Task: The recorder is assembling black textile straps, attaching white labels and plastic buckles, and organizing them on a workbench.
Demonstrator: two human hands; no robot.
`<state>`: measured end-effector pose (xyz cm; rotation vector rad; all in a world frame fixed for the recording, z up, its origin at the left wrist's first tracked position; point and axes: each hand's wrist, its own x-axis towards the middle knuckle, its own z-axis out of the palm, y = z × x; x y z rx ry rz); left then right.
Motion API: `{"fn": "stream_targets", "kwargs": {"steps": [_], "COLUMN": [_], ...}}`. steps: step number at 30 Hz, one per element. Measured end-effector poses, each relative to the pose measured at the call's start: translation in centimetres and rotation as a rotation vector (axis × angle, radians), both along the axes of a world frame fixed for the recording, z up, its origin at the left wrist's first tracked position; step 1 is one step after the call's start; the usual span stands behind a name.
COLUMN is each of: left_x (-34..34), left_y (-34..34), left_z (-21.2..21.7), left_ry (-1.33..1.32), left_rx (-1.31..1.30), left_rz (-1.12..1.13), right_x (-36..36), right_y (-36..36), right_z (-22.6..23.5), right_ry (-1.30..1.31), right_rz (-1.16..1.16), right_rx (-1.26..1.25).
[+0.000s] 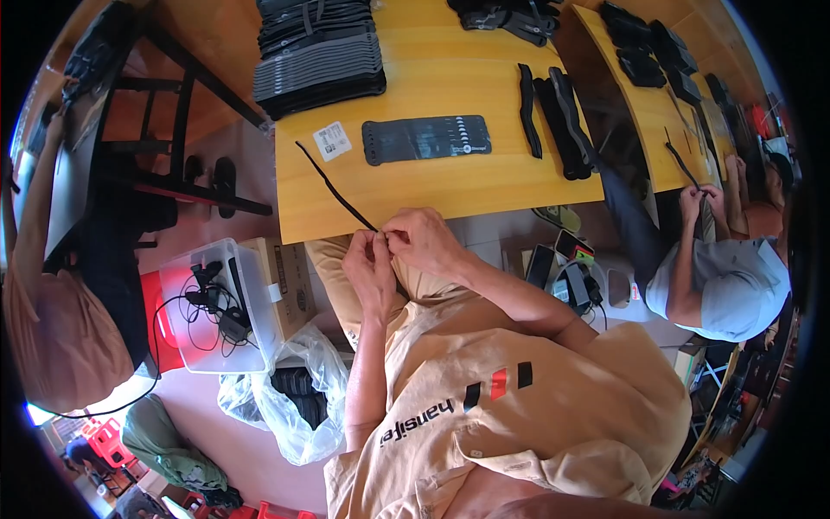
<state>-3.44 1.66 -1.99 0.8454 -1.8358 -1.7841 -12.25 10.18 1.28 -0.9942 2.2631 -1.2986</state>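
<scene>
My left hand [372, 270] and my right hand [424, 244] meet just off the table's front edge. Both pinch the near end of a thin black strip [337, 194], fingers pressed together. Its far end slants up to the left over the tabletop. What exactly lies between the fingertips is too small to make out. Beyond my hands, a flat dark rectangular panel [415, 142] with white print at its right end lies on the table. To its left is a white label sheet [332, 141]. Dark rolled strips [562, 121] lie to the right.
Stacked grey and black bands [320, 69] stand at the yellow table's [484, 195] far left; more dark bundles [510, 17] lie at the back. Left of my legs are a clear bin [194, 329] with cables and a cardboard box [290, 281]. Other people work on both sides.
</scene>
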Motion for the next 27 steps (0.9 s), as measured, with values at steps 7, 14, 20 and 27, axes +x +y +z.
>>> {"fn": "stream_targets", "kwargs": {"steps": [7,14,20,27], "left_x": [0.8,1.3,-0.1,0.8], "left_y": [-0.7,-1.1,-0.7,-0.5], "left_z": [1.2,3.0,4.3,3.7], "left_ry": [0.010,0.036,0.048,0.138], "left_rx": [-0.129,-0.099,-0.023,0.078], "left_rz": [-0.106,-0.091,-0.101,-0.001], "right_x": [0.5,0.7,0.2,0.1], "right_y": [-0.1,-0.6,-0.4,-0.5], "right_z": [0.4,0.5,0.8,1.5], "right_ry": [0.069,0.174,0.160,-0.178], "right_rz": [0.018,0.062,-0.029,-0.063], "right_rx": [-0.072,-0.284,-0.264,-0.252]}}
